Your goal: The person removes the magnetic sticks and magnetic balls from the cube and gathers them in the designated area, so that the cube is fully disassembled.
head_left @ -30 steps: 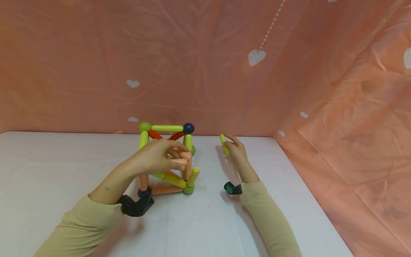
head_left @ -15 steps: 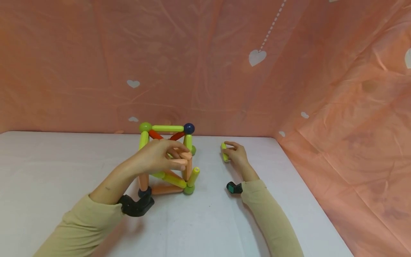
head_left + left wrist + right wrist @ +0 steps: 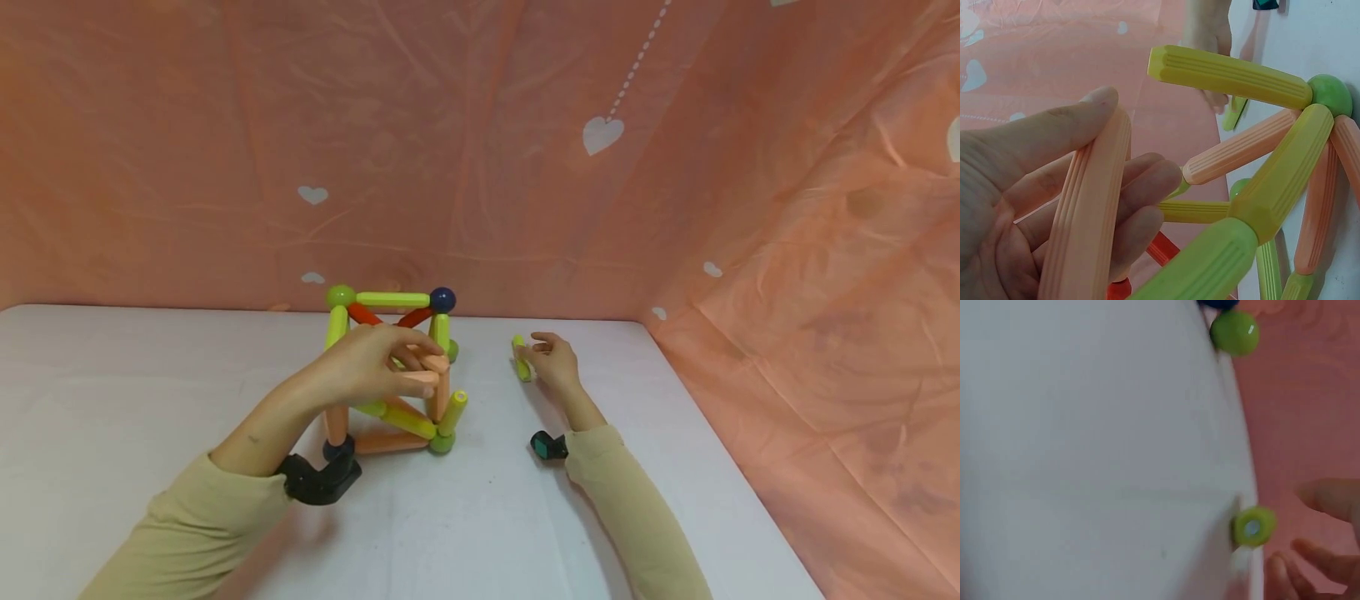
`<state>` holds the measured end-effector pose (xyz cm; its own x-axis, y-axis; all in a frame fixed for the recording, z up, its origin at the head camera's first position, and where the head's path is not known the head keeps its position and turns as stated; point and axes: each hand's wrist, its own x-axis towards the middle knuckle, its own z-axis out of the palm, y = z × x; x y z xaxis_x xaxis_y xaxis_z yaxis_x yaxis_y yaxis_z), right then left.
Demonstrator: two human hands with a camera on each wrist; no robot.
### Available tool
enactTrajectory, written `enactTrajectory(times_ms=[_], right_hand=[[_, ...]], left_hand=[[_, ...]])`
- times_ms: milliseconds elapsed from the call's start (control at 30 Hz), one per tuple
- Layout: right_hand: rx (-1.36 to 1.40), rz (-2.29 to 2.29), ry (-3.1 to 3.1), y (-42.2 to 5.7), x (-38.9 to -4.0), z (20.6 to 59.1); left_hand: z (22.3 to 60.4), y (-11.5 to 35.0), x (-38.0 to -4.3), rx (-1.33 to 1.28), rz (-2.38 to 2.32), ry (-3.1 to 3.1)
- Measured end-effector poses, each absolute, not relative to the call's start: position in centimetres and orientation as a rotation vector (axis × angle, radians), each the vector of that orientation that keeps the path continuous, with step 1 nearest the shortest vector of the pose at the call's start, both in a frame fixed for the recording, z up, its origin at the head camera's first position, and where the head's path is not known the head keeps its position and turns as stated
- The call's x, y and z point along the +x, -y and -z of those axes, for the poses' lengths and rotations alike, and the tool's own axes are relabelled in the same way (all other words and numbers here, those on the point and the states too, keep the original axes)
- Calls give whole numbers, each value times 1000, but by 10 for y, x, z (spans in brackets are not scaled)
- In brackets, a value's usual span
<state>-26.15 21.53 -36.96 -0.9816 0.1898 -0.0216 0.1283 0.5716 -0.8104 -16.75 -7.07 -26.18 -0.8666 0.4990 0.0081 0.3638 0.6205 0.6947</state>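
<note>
My left hand (image 3: 375, 364) pinches a peach magnetic rod (image 3: 1088, 219) between thumb and fingers. It is in front of a frame of magnetic rods and balls, hiding part of it in the head view. A yellow-green rod (image 3: 392, 299) runs along the frame's top from a green ball (image 3: 341, 296) to a navy ball (image 3: 442, 300). From the lower green ball (image 3: 441, 442) a yellow rod (image 3: 453, 412) juts up with a free end. My right hand (image 3: 555, 363) has its fingers apart beside a loose lime rod (image 3: 521, 360) lying on the table.
A white cloth (image 3: 480, 517) covers the table. Behind it hangs a pink curtain (image 3: 480, 167) with white hearts, which also runs down the right side. Each wrist wears a dark camera, the left one (image 3: 321, 479) close to the frame's lower navy ball.
My right hand has lowered the lime rod to the table and let go of it, its fingers now apart. The left hand and the frame have stayed put.
</note>
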Motion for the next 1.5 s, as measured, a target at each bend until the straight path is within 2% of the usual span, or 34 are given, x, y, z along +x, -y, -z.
enactTrajectory(times_ms=[333,800,1067,1267,1500], right_hand=[[134,-1940,2551,-194,-214,352],[587,-2124,2710,-178,-180,358],[687,-2101,2770,-169,-173,364],[781,-1874,2797,-162,-169,368],[732,-1626,2790,-156,-163,369]], left_hand=[[260,70,-167,709,-1058,-2671],[262,72,-168,706,-1056,-2682],[261,73,-168,721,-1066,-2672],[260,72,-167,734,-1061,-2681],[259,71,-166,746,-1059,-2680]])
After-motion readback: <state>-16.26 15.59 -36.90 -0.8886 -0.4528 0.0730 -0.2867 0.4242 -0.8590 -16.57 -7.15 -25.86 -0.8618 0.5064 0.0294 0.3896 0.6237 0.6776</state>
